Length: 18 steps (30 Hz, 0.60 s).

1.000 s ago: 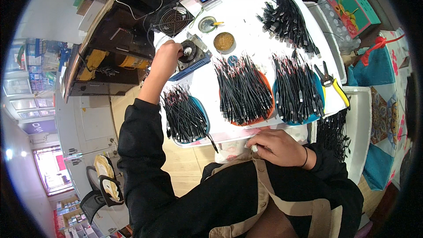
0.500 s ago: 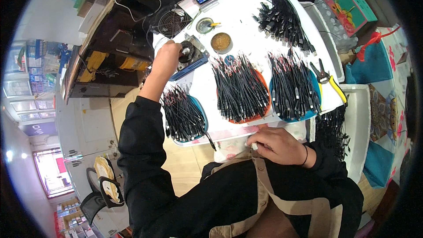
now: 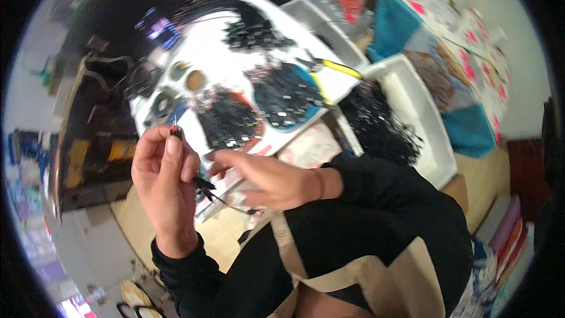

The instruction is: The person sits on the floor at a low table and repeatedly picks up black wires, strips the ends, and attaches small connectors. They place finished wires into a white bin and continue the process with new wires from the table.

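My left hand (image 3: pixel 165 179) is raised, thumb and fingers pinching a thin black cable (image 3: pixel 176 132) whose tip shows red and bare wire ends. To its right, my right hand (image 3: pixel 276 179) is blurred, with fingers apart and nothing clearly seen in them. Below its fingers, another black cable end (image 3: pixel 253 211) hangs over the table edge. Beyond the hands, bundles of black cables lie in an orange tray (image 3: pixel 257 122) and a blue tray (image 3: pixel 315 106). More black cables (image 3: pixel 203 187) show between the hands, where their tray is mostly hidden.
Yellow-handled wire strippers (image 3: pixel 341 68) lie at the table's right. A small solder pot (image 3: pixel 163 105), a round tin (image 3: pixel 195 80) and a phone (image 3: pixel 159 28) stand farther back. Black cables (image 3: pixel 382 123) fill part of a white bin (image 3: pixel 438 159) on the right.
My left hand has come back from the solder pot toward me with the cable. My right hand has risen from my lap and moved left beside it. The whole view has turned.
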{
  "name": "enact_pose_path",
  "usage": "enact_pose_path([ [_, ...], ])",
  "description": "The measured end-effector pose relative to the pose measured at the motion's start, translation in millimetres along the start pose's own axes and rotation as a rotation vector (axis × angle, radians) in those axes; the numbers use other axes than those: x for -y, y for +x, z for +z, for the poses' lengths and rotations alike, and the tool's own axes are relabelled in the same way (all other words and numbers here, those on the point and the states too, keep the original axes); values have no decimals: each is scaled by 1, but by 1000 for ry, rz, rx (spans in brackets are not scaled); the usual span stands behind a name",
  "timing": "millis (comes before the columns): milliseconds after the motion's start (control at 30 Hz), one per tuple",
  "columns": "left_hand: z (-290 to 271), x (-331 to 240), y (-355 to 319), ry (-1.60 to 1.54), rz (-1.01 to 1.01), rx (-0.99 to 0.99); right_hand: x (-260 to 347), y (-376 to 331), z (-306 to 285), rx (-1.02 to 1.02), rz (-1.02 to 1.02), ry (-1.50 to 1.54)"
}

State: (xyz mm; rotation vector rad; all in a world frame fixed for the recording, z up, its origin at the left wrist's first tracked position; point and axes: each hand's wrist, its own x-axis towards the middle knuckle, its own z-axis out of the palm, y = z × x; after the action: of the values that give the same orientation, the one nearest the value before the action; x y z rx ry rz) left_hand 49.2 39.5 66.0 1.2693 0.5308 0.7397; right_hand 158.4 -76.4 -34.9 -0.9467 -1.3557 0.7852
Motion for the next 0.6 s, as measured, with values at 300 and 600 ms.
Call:
enact_pose_path([
  [300,71,41,-23,-90,58,274,86,-114,-94,-570,151,80],
  [600,-24,108,-49,207,-369,174,11,-252,-187,-876,751,-632],
])
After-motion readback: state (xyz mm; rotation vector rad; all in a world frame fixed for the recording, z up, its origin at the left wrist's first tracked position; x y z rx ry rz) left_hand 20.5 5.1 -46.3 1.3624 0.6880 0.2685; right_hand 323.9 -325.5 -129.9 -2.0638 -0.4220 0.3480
